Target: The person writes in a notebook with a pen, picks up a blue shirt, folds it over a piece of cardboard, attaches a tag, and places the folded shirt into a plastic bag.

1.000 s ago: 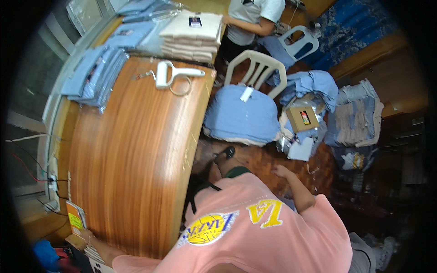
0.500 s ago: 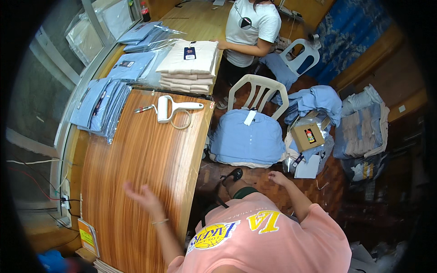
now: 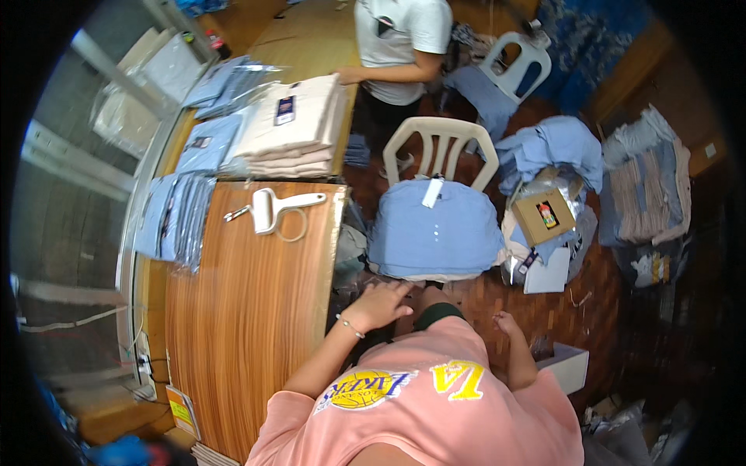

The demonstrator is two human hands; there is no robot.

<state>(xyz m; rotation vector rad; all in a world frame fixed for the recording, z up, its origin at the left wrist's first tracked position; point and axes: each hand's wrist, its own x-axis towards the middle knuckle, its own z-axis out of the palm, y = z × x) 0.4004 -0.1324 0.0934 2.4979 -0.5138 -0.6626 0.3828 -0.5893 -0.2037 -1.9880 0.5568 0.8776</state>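
Observation:
My left hand [image 3: 378, 305], palm down with its fingers apart, holds nothing. It is in front of a stack of blue shirts [image 3: 435, 229] on a white plastic chair [image 3: 396, 149], just right of the wooden table's edge. A white tag lies on the top shirt. My right hand [image 3: 505, 321] is lower right of that chair, above the floor, with its fingers curled in and nothing visible in them. On the table [image 3: 249, 311] lie a white lint roller [image 3: 266, 211], a ring of tape [image 3: 292, 225] and a small metal-tipped tool [image 3: 236, 213].
Bagged blue shirts [image 3: 175, 217] line the table's left side, beside a pile of cream shirts [image 3: 291, 128]. Across the table's far end stands a person [image 3: 400, 54], one hand on that pile. Right of the chair are a cardboard box [image 3: 543, 218], loose blue shirts [image 3: 556, 151] and bundled garments [image 3: 645, 182].
My left hand has moved right, from over the table to in front of the chair. My right hand has shifted a little right and nearer to me. The view has turned slightly.

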